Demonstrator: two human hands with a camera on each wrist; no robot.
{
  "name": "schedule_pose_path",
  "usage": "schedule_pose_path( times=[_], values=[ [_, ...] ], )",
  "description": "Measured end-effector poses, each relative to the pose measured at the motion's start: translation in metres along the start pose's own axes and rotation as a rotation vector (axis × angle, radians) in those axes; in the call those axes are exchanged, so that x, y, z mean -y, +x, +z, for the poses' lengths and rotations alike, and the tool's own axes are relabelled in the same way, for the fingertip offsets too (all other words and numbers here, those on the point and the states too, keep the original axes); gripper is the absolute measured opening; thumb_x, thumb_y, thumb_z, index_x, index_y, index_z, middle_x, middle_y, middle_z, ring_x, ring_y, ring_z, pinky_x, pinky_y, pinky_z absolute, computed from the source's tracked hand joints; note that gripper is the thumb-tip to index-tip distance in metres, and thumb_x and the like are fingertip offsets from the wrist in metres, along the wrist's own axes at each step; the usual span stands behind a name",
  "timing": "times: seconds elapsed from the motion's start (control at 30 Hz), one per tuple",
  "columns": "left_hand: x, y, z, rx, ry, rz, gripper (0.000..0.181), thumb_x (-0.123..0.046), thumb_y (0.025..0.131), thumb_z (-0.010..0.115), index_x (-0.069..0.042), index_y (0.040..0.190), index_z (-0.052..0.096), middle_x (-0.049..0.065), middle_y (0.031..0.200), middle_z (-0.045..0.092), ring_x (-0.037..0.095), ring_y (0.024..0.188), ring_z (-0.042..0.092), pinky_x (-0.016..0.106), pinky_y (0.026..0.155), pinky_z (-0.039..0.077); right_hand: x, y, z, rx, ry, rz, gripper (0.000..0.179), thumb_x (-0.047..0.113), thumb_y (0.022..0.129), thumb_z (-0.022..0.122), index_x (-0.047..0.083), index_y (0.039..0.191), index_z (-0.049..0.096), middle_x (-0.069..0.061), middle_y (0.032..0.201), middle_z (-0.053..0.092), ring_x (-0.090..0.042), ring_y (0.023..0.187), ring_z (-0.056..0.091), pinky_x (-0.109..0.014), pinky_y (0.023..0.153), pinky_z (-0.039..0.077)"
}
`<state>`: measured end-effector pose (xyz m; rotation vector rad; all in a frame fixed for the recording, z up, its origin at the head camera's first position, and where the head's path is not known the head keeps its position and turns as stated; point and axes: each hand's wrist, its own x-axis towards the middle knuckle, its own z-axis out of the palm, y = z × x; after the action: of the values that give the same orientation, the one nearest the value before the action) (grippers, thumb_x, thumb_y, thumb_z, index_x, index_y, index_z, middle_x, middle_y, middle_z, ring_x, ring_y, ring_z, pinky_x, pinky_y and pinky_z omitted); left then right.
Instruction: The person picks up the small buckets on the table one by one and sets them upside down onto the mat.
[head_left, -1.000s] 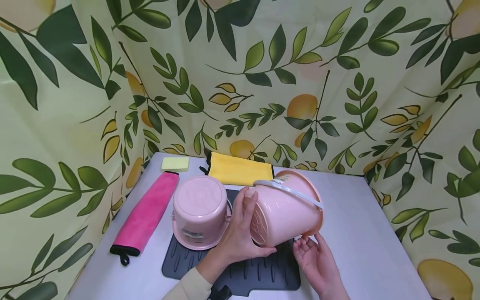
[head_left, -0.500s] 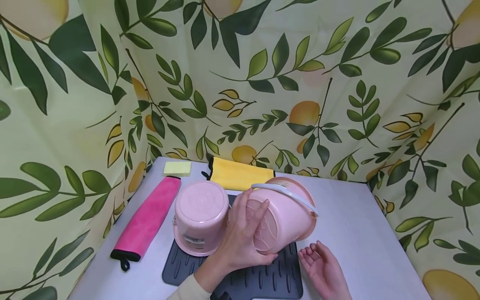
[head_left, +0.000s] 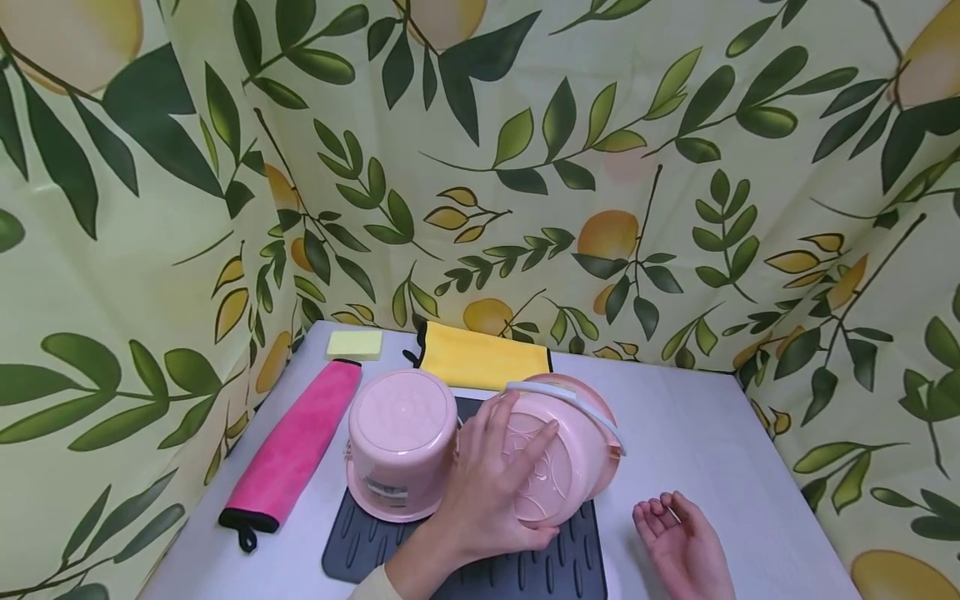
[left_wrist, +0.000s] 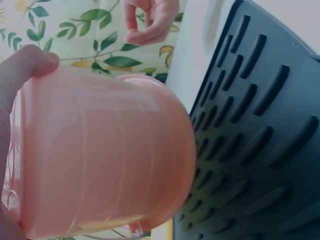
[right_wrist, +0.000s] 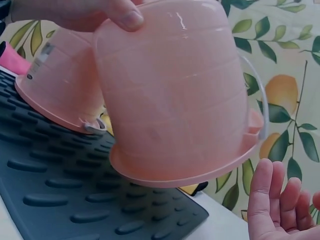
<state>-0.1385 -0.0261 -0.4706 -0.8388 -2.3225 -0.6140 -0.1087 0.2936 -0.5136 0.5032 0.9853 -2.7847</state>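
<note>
A pink bucket (head_left: 592, 467) with a pale handle hangs tilted above the ridged dark mat (head_left: 577, 567), its base turned up toward the head camera. My left hand (head_left: 487, 492) grips it around the base, with the thumb on the near side. In the right wrist view the bucket's rim (right_wrist: 185, 181) faces down, apart from the mat. My right hand (head_left: 682, 542) is held palm up to the right of the bucket, holding nothing, its fingers slightly bent. A second pink bucket (head_left: 405, 417) stands upside down on the mat's left part.
A yellow cloth item with black trim (head_left: 483, 357) lies at the back of the white table (head_left: 720, 467). To the left are a pink cloth item with black ends (head_left: 300, 442) and a pale yellow sponge (head_left: 354, 345). Leaf-patterned cloth surrounds the table.
The held bucket has turned more base-up and come down slightly, its rim swinging left and down. My right hand has left the rim and moved to the right. The second bucket stays put.
</note>
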Motion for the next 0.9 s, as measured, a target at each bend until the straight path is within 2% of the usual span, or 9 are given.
schedule_pose_path(
  times=[0.13,0.27,0.37,0.6,0.73,0.9],
  values=[
    [-0.003,0.002,-0.002,0.022,0.035,0.026,0.121,-0.077,0.064,0.084,-0.037,0.168,0.039,0.022,0.174,0.022,0.043,0.157,0.023,0.059,0.107,0.039,0.002,-0.002,-0.003,-0.017,-0.002,-0.010,0.033,0.032,0.118,0.047,0.011,0.099,0.063,-0.002,0.097,0.060,-0.017,0.097,0.064,-0.033,0.097,0.058],
    [-0.005,0.004,-0.003,0.055,0.061,0.033,0.121,-0.077,0.063,0.085,-0.037,0.168,0.039,0.023,0.174,0.023,0.045,0.157,0.023,0.058,0.106,0.039,0.002,-0.003,-0.007,0.025,0.032,-0.023,0.034,0.029,0.118,0.045,0.009,0.099,0.064,-0.003,0.096,0.060,-0.019,0.097,0.065,-0.034,0.096,0.058],
    [-0.005,0.007,-0.004,0.076,0.079,0.042,0.120,-0.076,0.063,0.084,-0.036,0.168,0.040,0.023,0.174,0.022,0.046,0.156,0.023,0.058,0.106,0.040,0.002,-0.003,-0.006,0.026,0.044,-0.029,0.034,0.029,0.119,0.044,0.009,0.099,0.064,-0.003,0.095,0.060,-0.019,0.097,0.065,-0.033,0.097,0.057],
    [-0.009,0.017,-0.010,0.190,0.144,0.042,0.121,-0.078,0.066,0.082,-0.035,0.169,0.038,0.024,0.176,0.013,0.048,0.157,0.019,0.066,0.112,0.036,0.010,-0.005,-0.005,-0.109,0.054,-0.013,0.030,0.037,0.117,0.050,0.013,0.103,0.060,-0.002,0.098,0.059,-0.017,0.101,0.063,-0.031,0.099,0.055],
    [-0.012,0.019,-0.014,0.232,0.151,0.027,0.120,-0.078,0.066,0.082,-0.036,0.169,0.037,0.023,0.176,0.011,0.047,0.158,0.017,0.066,0.114,0.034,0.012,-0.004,-0.005,-0.173,0.066,-0.013,0.029,0.038,0.117,0.050,0.013,0.105,0.059,-0.001,0.098,0.059,-0.016,0.103,0.062,-0.030,0.101,0.054],
    [-0.014,0.020,-0.016,0.263,0.155,0.029,0.121,-0.078,0.065,0.083,-0.037,0.169,0.038,0.023,0.177,0.010,0.047,0.158,0.017,0.066,0.116,0.033,0.011,-0.006,-0.008,-0.192,0.086,-0.015,0.029,0.037,0.117,0.049,0.012,0.105,0.058,-0.001,0.099,0.059,-0.016,0.104,0.062,-0.031,0.100,0.054]
  ],
)
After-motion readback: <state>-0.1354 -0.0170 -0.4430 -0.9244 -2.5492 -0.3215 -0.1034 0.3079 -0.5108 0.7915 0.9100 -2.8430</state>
